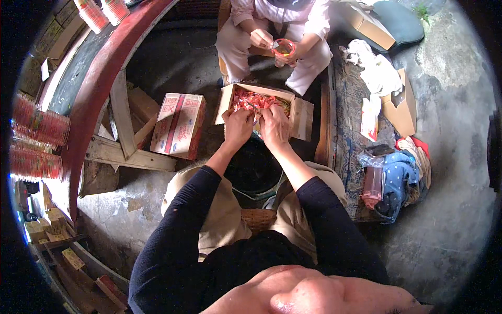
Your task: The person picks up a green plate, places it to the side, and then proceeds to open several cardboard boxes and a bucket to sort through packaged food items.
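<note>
An open cardboard box (303,120) full of red plastic-like bits (243,96) sits in front of me. My left hand (238,125) and my right hand (273,125) are over its near side, close together, fingers curled round something small at the pile, too hidden to name. Below them, between my knees, is a dark round tub (251,172). Across the box, a person (274,13) holds a clear red-rimmed cup (285,48) and a small pale piece in their hands.
A closed carton (172,125) stands to the left beside a red-edged curved surface (91,86) with stacked red cups (36,162) on it. Clothes (397,178), open boxes (400,115) and a patterned mat (348,146) lie to the right. Wooden pieces (73,259) are at lower left.
</note>
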Tool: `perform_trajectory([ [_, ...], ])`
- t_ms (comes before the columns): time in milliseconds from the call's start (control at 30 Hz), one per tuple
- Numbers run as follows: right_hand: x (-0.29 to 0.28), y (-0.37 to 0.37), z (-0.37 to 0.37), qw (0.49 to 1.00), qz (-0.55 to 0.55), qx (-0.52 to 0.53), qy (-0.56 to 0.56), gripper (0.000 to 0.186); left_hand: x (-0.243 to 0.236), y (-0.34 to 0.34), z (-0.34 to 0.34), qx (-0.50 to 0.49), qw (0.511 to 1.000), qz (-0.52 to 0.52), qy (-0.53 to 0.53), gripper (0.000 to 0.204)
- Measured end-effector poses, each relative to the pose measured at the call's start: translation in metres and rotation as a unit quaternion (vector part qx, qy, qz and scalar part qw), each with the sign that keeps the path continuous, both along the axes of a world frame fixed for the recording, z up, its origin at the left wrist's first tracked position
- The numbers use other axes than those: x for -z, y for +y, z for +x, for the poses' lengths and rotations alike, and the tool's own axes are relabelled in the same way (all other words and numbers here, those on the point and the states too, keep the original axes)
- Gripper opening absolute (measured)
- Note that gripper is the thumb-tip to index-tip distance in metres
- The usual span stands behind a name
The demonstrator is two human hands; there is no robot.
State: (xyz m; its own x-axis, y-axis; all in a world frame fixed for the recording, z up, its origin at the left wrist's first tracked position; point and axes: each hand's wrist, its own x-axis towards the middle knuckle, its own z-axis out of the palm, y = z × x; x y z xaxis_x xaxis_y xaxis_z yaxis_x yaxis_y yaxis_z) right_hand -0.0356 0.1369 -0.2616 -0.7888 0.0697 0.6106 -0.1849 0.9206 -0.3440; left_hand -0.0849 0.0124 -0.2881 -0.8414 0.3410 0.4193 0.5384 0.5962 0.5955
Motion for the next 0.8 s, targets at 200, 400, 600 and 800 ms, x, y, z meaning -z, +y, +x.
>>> perform_trajectory([
  [200,0.007,0.000,-0.002,1.000,0.009,0.022,-0.016,0.010,-0.002,0.004,0.003,-0.002,0.999,-0.036,0.008,0.012],
  [400,0.014,0.023,-0.008,0.987,-0.133,0.078,-0.044,0.009,-0.016,0.012,0.022,0.058,0.996,-0.072,0.013,0.017],
  [600,-0.008,0.010,0.005,0.989,-0.122,0.055,-0.056,0.014,-0.011,-0.005,0.000,0.006,0.999,-0.036,0.005,0.016],
  [800,-0.008,0.008,0.010,0.996,-0.067,0.029,-0.058,0.018,-0.011,-0.001,0.003,0.027,0.999,-0.041,-0.003,0.014],
])
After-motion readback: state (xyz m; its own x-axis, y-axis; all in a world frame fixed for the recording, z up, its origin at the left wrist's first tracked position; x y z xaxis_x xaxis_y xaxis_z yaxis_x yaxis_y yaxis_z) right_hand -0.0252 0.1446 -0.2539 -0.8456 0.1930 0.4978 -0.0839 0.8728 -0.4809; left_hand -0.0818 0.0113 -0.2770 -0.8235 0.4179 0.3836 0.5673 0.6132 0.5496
